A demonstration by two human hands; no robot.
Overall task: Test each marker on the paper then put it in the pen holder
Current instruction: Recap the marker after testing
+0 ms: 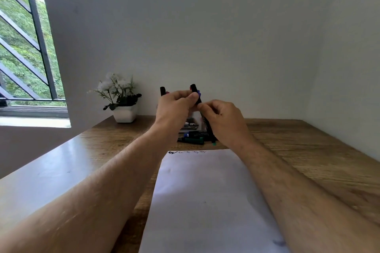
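My right hand (223, 120) grips a black marker (208, 127) that slants down to a green end just above the table. My left hand (174, 107) pinches the same marker's upper part, where a purple bit shows beside my thumb. Behind the hands stands the pen holder (190, 125), mostly hidden, with a black marker (162, 91) sticking up out of it. Loose markers (193, 139), one blue and one green, lie on the table in front of the holder. The white paper (205, 191) lies below my hands, with small test marks (186, 152) along its far edge.
A wooden table (308, 150) stands against a pale wall. A white pot with white flowers (123, 107) sits at the back left. A barred window (24, 47) is at the far left. Both forearms stretch over the paper's sides.
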